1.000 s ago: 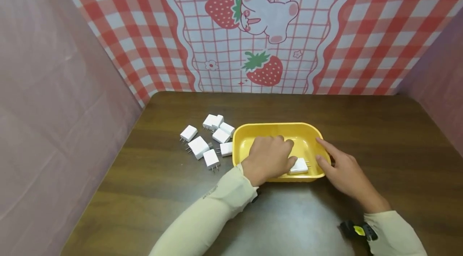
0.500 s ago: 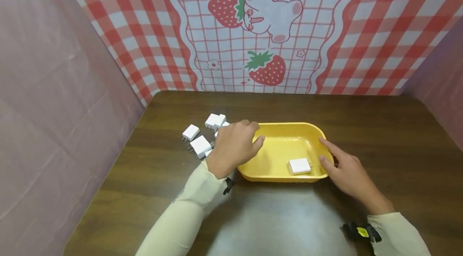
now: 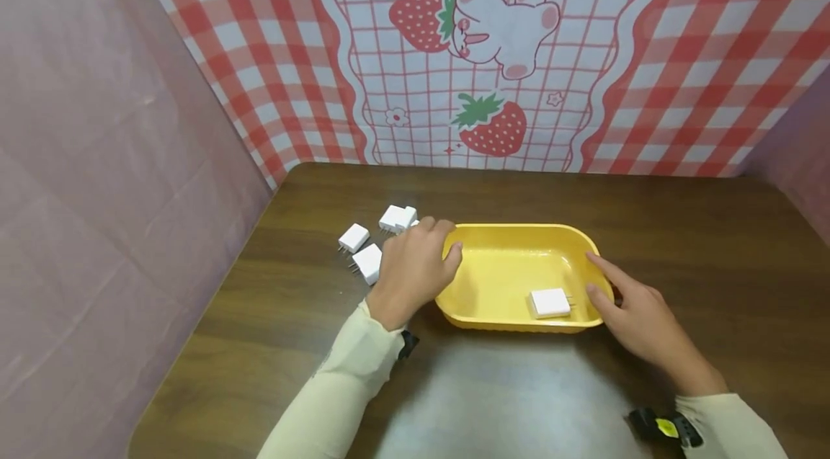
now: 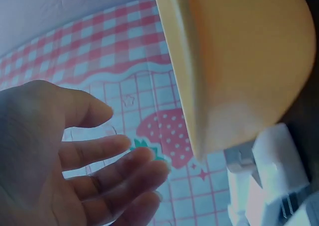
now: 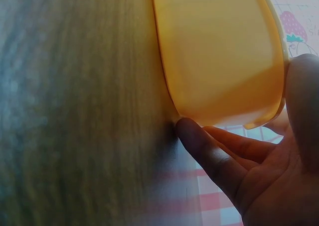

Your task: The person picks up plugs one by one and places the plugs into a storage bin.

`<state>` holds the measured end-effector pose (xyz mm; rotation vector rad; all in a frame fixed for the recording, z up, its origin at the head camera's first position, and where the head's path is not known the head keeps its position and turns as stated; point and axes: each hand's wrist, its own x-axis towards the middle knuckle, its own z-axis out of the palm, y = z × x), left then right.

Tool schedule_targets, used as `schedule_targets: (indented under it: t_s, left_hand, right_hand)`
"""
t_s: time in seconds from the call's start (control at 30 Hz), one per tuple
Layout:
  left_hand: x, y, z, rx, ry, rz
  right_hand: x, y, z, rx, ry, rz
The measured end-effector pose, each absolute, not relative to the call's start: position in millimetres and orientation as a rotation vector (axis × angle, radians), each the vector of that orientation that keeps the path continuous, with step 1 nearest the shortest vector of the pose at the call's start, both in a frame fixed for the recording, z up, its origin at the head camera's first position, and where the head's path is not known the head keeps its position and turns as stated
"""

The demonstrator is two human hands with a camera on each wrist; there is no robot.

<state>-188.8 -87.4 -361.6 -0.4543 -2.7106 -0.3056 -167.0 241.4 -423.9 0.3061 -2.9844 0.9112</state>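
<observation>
A yellow plastic basin (image 3: 512, 326) stands on the table with one white charger plug (image 3: 550, 302) lying inside near its right end. My left hand (image 3: 413, 264) is over the basin's left end, partly hiding white charger plugs beneath. The left wrist view shows the hand (image 4: 84, 171) with loosely bent fingers and nothing in them, beside the basin wall (image 4: 249, 71). My right hand (image 3: 642, 315) holds the basin's right end. In the right wrist view its fingers (image 5: 214, 159) lie against the outer wall (image 5: 224, 61), thumb at the rim.
Left of the basin lie several white charger plugs, among them a far one (image 3: 397, 218), a left one (image 3: 354, 238) and a nearer one (image 3: 368, 262). The brown table (image 3: 259, 344) meets a red checked cloth (image 3: 272, 70) at the back.
My left hand has come out of the basin and moved left over the plugs, leaving the single plug uncovered inside. My right hand stays at the basin's right end.
</observation>
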Motion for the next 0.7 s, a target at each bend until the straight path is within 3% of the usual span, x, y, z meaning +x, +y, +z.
schedule_targets:
  t_s: [0.3, 0.7]
  left_hand:
    - [-185.1, -127.3, -373.9, -0.291, -2.784, -0.643]
    - [-169.6, -152.4, -400.8, -0.003, -2.885, -0.417]
  right_hand:
    - [-166.2, 242.3, -425.8, 0.33, -2.961, 0.947]
    - [-167.1, 242.5, -425.9, 0.303, -2.961, 0.944]
